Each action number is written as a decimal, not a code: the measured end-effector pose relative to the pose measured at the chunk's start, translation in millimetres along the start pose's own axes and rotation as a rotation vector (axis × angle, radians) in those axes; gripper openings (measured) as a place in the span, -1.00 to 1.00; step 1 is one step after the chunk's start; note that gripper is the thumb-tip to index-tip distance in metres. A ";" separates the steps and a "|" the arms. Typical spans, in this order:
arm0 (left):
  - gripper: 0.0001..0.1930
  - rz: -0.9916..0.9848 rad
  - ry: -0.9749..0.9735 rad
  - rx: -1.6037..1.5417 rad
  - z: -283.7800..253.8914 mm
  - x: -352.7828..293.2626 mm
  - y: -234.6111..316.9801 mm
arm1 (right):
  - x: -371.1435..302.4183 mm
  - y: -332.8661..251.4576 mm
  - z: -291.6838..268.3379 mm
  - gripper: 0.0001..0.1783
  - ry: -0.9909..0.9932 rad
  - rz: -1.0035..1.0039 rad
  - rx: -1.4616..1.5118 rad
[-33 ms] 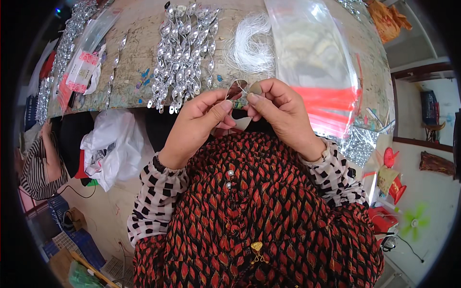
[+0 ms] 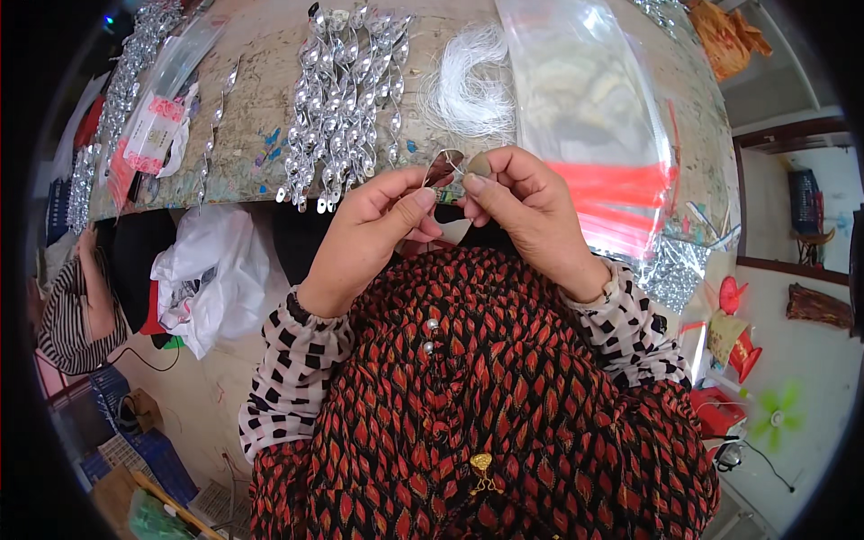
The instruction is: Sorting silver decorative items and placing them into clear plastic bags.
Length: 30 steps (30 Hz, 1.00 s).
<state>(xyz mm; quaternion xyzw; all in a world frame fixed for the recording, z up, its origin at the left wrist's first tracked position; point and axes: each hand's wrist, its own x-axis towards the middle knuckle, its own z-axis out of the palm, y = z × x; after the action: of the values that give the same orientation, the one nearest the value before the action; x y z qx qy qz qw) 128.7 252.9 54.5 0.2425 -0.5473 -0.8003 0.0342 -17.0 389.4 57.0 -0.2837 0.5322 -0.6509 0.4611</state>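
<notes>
Just over the table's front edge, my left hand (image 2: 382,211) is closed, thumb against forefinger, on a thin white string (image 2: 431,164). The string curves in a small loop across to my right hand (image 2: 531,202). Between that hand's thumb and forefinger is a shiny metallic piece (image 2: 481,165), rounded at the top and partly covered by the thumb. Another shiny, darker piece (image 2: 445,167) shows behind the string, beside my left fingertips. Whether the two pieces are joined I cannot tell.
Twisted silver strips (image 2: 346,99) lie on the worn table (image 2: 247,99), left of a coil of white string (image 2: 468,85). Clear plastic bags with red ends (image 2: 585,99) are at the right. A white plastic bag (image 2: 216,270) hangs below. Another person's arm (image 2: 93,288) is at far left.
</notes>
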 end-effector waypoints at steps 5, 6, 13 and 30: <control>-0.66 0.044 0.063 0.056 4.9 -0.3 -0.1 | 0.8 0.6 0.0 -0.87 0.020 0.014 -0.017; -0.66 0.042 0.063 0.055 4.8 -0.1 -1.1 | 1.3 1.3 -0.2 -0.87 0.023 0.008 -0.023; -0.67 0.112 0.062 0.094 8.0 -0.4 -4.9 | 1.5 4.9 1.7 -0.86 0.021 -0.005 -0.029; -0.59 0.068 -0.024 0.101 16.8 -1.0 -0.4 | 2.8 7.7 0.6 -0.69 0.055 -0.118 -0.283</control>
<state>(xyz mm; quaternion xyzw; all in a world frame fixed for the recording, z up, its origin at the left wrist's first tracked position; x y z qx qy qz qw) 122.5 267.8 59.3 0.2155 -0.5952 -0.7730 0.0425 -15.4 386.5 49.5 -0.3588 0.6135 -0.6028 0.3627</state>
